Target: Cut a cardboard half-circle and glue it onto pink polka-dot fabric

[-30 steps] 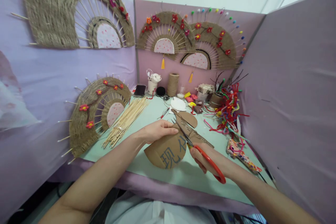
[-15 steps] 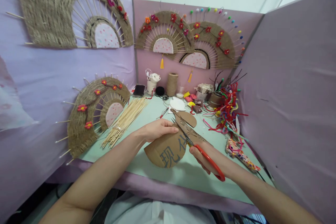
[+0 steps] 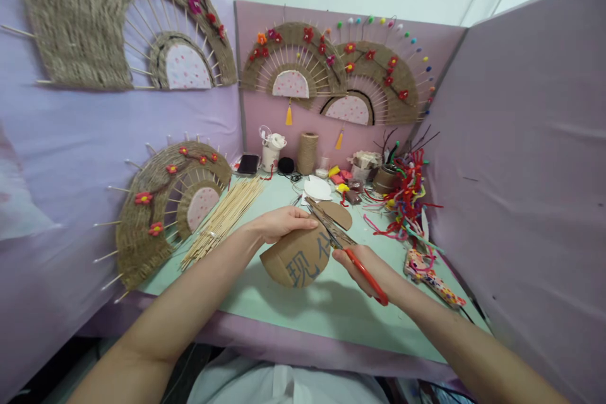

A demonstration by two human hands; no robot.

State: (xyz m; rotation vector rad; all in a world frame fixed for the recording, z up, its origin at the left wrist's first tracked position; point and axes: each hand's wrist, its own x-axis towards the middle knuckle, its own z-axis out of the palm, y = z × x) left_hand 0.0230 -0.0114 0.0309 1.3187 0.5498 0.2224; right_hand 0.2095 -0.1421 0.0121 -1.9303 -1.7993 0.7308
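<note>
- Head view: left hand (image 3: pixel 279 223) pinches the cardboard (image 3: pixel 296 259) by its top edge, above the table (image 3: pixel 284 303).
- Right hand (image 3: pixel 367 268), fingers curled through the scissors (image 3: pixel 348 252), blades meeting the cardboard's right edge.
- Skewers (image 3: pixel 222 218) lie left, well apart.

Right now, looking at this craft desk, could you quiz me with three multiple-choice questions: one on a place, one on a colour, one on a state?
1. Where does the bundle of bamboo sticks lie?
A. left of the hands
B. right of the hands
C. on the floor

2. What colour are the scissors' handles?
A. blue
B. red-orange
C. black

3. How is the cardboard piece held?
A. lying flat, untouched
B. pinned to the wall
C. gripped by the left hand

Answers: 1 A, sticks lie beside the twine fan; 2 B, seen in the right hand; 3 C, fingers clasp its top edge.
</note>
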